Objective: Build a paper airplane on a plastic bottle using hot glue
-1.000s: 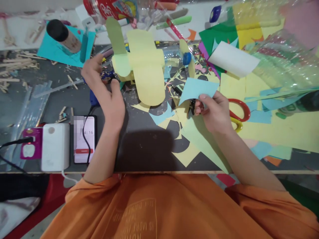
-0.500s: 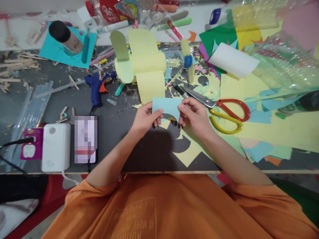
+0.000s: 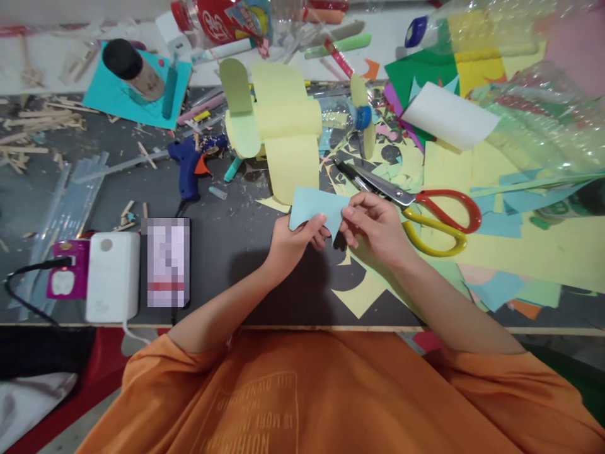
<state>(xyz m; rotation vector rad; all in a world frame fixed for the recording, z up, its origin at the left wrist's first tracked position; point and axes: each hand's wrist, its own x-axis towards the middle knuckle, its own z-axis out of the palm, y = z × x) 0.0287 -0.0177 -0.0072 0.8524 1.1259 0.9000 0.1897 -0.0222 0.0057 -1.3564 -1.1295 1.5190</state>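
Between both hands I hold a piece of light blue paper (image 3: 314,203) with a curved cut in its lower edge. My left hand (image 3: 297,243) pinches it from below, the thumb lying on its face. At the paper's right edge, my right hand (image 3: 375,226) grips it between thumb and fingertips. Just beyond is a model airplane of yellow paper wrapped round a plastic bottle (image 3: 288,120), with a blue cap and a yellow propeller. Scissors (image 3: 420,205) with one red and one yellow handle lie right of my right hand.
Left of the airplane lies a blue glue gun (image 3: 186,167). A white power bank (image 3: 113,277) and a phone (image 3: 167,268) lie near the front edge. Yellow paper sheets (image 3: 558,258) and scraps cover the right side. Plastic bottles (image 3: 553,126) lie at the back right.
My left hand has slid right along the lower edge of the blue paper, its thumb now further in. The paper has tilted, its right side lower. The whole view has shifted slightly.
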